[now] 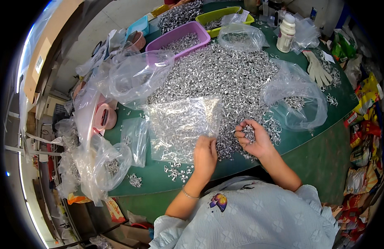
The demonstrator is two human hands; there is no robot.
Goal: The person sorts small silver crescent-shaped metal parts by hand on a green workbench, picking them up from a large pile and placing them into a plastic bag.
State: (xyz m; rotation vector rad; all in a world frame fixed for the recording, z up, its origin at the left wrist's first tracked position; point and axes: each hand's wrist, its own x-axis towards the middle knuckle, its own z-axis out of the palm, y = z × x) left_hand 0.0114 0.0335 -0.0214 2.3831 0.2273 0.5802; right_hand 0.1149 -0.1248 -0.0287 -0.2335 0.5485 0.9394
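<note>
A wide heap of small silver metal rings [242,91], some apparently open-sided, covers the middle of the table. My right hand [261,143] is cupped palm up at the heap's near edge, its fingers curled round several of these rings [248,133]. My left hand [205,157] has its thumb and fingers pressed together at the lower right edge of a clear plastic bag [179,128], which lies flat over part of the heap. Whatever is between those fingertips is hidden. Below the bag, close to my left wrist, are some loose metal pieces [175,171].
Behind the heap stand a purple basin [177,39] and a yellow-green basin [225,20], both holding metal pieces. Clear bags [300,95] flank the heap. A white bottle [286,33] and a glove [316,68] are far right. A pink cup [105,116] sits left on the green table [225,174].
</note>
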